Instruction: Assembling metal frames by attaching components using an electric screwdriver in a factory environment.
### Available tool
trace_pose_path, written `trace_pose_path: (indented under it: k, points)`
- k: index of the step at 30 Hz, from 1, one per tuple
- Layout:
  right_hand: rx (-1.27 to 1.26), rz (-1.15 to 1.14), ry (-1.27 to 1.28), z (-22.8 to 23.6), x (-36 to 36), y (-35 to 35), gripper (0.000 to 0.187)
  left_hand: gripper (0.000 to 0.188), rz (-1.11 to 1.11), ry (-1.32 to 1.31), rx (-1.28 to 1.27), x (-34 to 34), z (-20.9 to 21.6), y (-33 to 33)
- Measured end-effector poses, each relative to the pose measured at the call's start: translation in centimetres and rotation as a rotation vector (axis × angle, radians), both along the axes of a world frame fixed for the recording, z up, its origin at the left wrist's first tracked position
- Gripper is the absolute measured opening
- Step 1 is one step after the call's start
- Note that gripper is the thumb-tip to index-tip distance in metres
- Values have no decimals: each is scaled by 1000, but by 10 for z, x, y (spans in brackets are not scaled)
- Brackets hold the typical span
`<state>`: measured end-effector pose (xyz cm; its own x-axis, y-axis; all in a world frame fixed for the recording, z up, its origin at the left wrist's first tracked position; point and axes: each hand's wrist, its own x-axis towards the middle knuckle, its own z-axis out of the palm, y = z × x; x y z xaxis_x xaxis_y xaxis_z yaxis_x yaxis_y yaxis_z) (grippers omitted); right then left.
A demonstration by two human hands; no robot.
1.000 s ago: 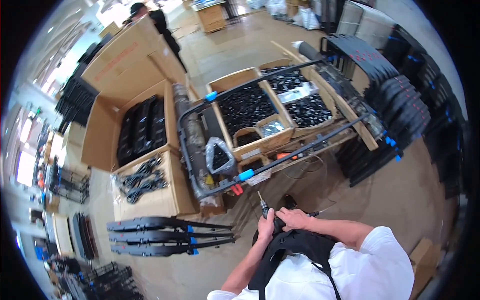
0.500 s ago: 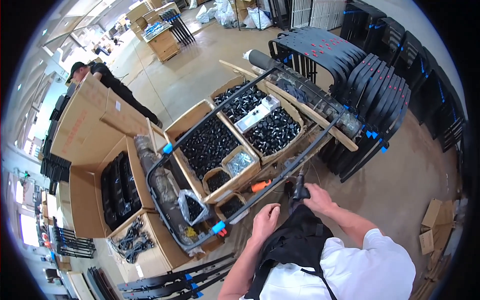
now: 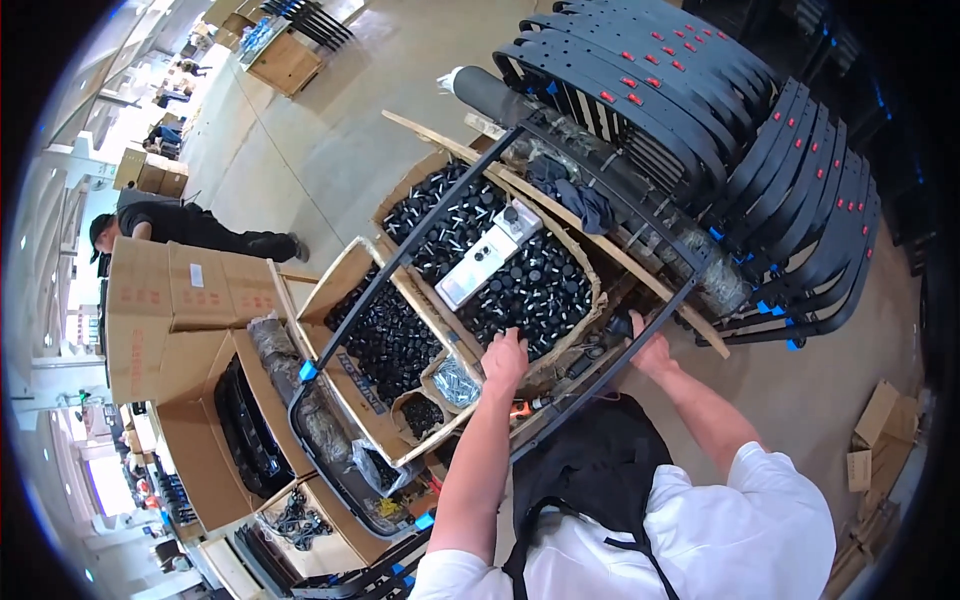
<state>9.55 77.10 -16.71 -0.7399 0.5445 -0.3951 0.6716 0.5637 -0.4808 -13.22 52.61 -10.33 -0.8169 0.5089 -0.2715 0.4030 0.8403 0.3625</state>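
My left hand reaches over the near edge of an open carton of black round-headed studded feet. Its fingers are bunched downward against the parts, and their tips are hidden. A white-and-grey box lies on top of these parts. To the right, my right hand is closed beside a long black metal bar, which partly covers it. A dark tool shape, apparently the black power driver, shows at its fingers. An orange-and-black drill lies below my left hand.
A long black frame spans the cartons. Small tubs hold silver screws and black screws. Curved black panels stand at right behind a wooden slat. A person in black bends behind cardboard boxes at left.
My left hand has moved forward from near my body to the carton of studded feet. My right hand has shifted forward and right, to beside the frame's bar. The view has shifted too.
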Motion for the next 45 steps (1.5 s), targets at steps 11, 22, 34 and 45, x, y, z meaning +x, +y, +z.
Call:
trace_pose_path:
  k: [11, 22, 34, 45]
  points:
    - [-119, 509, -366, 91, 3, 8, 38, 27, -59, -133, -85, -14, -11, 3]
    - [6, 766, 307, 80, -163, -63, 17, 37, 100, -214, 86, -41, 41, 6]
    - [-410, 639, 82, 57, -190, -73, 26, 37, 177, -107, 737, -178, 100, 106]
    - [-891, -121, 265, 168, -85, 12, 33, 38, 29, 0, 880, -280, 77, 253]
